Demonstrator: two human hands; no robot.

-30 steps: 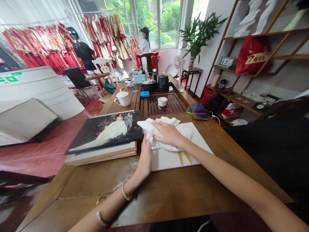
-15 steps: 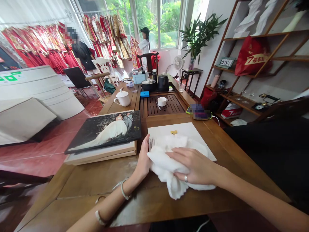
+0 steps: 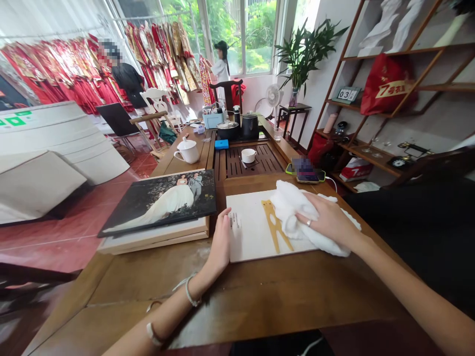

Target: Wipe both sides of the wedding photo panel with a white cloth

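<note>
A flat white panel (image 3: 247,242) lies on the table, with a small printed label near its left edge. On it is a gold two-legged piece (image 3: 275,227), partly covered by a white cloth (image 3: 295,210). My right hand (image 3: 328,217), with a ring on one finger, grips the bunched cloth and presses it on the panel's right side. Along the panel's left edge rests my left hand (image 3: 221,240), its fingers stretched out against the edge and not wrapped round anything. A bracelet and a second band circle my left wrist and forearm.
Stacked frames with a wedding photo (image 3: 163,200) on top lie left of the panel. Beyond are a lidded white mug (image 3: 188,151), a white cup (image 3: 248,156) on a slatted tray (image 3: 265,167), and a phone (image 3: 306,173) with a cable. Two people stand near hanging garments.
My right hand has moved the cloth up and to the right across the panel, uncovering the gold piece's legs and the panel's lower left. My left hand stays at the edge.
</note>
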